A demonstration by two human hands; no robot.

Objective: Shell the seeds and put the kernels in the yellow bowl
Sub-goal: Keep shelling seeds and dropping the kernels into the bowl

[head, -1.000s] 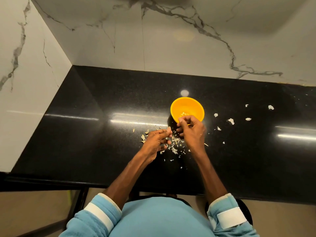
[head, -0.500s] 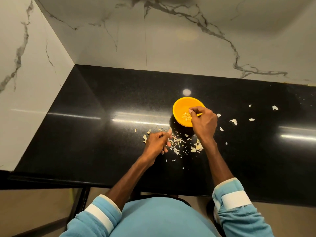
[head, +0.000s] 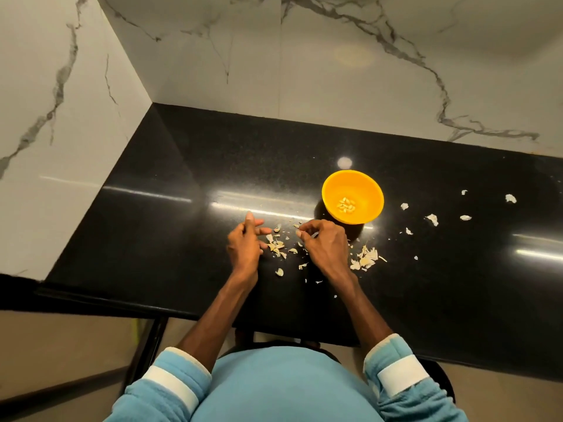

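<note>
Mixing is looming as the risk: shell scraps (head: 277,246) are lying strewn on the desk (head: 182,239) between the hands, so husk could be riding into the yellow bowl (head: 365,190), sitting just beyond the right hand (head: 327,246) with kernels (head: 346,205) inside. That hand's grip is curling nearly together; whether anything is pinched I cannot tell. The left hand (head: 245,245) is hanging with its grip loosely apart, seemingly empty.

No lettering, label, brand, number or sign legible anywhere: none on the yellow bowl (head: 365,190) just beyond the right hand (head: 327,248), none on the white sleeve band (head: 402,377) behind that hand, none on the dark surface (head: 152,239) beneath it.
</note>
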